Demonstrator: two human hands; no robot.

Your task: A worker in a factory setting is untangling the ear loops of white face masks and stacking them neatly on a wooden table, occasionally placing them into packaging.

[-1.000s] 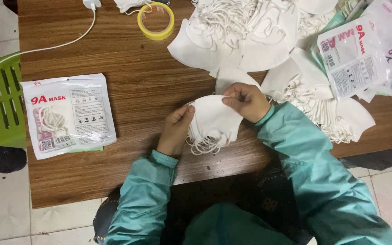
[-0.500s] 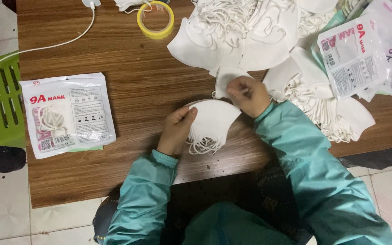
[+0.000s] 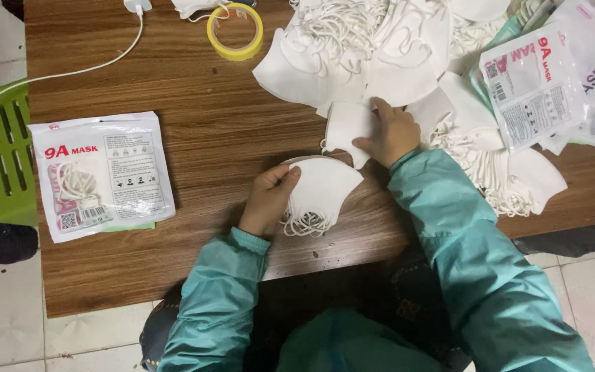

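Observation:
My left hand (image 3: pixel 268 197) grips a small stack of folded white face masks (image 3: pixel 319 189) near the front of the wooden table (image 3: pixel 194 103); their ear loops hang out at the bottom. My right hand (image 3: pixel 390 134) has reached a little further back and pinches another single white mask (image 3: pixel 344 127) at the edge of a big loose heap of white masks (image 3: pixel 373 48). Both arms wear teal sleeves.
A sealed mask packet (image 3: pixel 101 174) lies at the left on the table. More printed packets (image 3: pixel 538 83) lie at the right. A yellow tape roll (image 3: pixel 235 31) and a white cable (image 3: pixel 63 72) are at the back. A green crate (image 3: pixel 1 148) stands off the left edge.
My right hand let go of the stack held by my left hand and moved up and to the right onto a mask from the heap. The left hand stayed put with its stack.

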